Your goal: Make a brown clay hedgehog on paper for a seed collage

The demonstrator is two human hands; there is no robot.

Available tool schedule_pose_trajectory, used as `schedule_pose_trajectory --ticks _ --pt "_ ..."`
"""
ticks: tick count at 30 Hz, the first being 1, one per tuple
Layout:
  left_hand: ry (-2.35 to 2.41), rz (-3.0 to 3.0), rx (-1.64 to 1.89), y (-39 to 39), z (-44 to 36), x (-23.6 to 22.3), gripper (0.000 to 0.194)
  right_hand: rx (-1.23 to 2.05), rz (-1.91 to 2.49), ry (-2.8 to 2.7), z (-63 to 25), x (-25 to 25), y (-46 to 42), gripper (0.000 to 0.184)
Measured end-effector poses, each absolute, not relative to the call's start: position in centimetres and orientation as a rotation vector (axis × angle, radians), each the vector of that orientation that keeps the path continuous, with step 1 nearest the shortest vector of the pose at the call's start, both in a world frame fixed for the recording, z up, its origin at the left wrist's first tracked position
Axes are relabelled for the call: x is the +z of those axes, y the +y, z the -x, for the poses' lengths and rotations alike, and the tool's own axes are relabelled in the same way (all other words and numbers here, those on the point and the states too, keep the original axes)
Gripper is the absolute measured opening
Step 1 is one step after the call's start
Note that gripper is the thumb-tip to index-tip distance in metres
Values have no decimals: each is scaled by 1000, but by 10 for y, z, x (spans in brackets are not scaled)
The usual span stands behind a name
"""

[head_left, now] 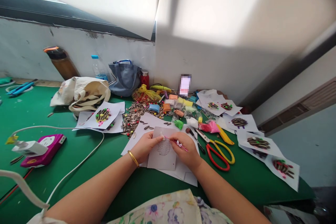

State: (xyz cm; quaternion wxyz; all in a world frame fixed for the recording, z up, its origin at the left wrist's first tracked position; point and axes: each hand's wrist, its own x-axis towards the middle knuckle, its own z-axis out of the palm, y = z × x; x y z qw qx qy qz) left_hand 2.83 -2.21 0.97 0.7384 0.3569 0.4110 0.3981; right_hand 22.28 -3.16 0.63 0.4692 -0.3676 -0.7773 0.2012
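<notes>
A small white card [163,155] with a dotted round outline lies on loose sheets on the green table [78,154]. My left hand [145,146], with a gold bangle at the wrist, rests on the card's left edge, fingers curled and pinched at its top. My right hand [185,148] is closed round a thin pink pen [175,142] whose tip touches the card's upper part. A pile of striped sunflower seeds [133,115] lies just beyond the sheets.
Red and yellow scissors [219,150] lie right of my hand. Coloured clay pieces [173,106], finished seed pictures [258,142], cloth bags [81,92], bottles [99,67], a pink device [43,149] and a white cable [78,162] crowd the table.
</notes>
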Motion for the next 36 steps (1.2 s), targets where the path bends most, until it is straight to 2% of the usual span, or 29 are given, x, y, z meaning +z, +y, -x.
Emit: schedule_pose_trajectory --ticks 26,36 --pt "907 -788 882 -23 -28 13 49 387 949 -1745 -228 4 -25 12" --pt "916 -839 855 -23 -27 16 49 554 982 -1696 -226 -3 -23 10"
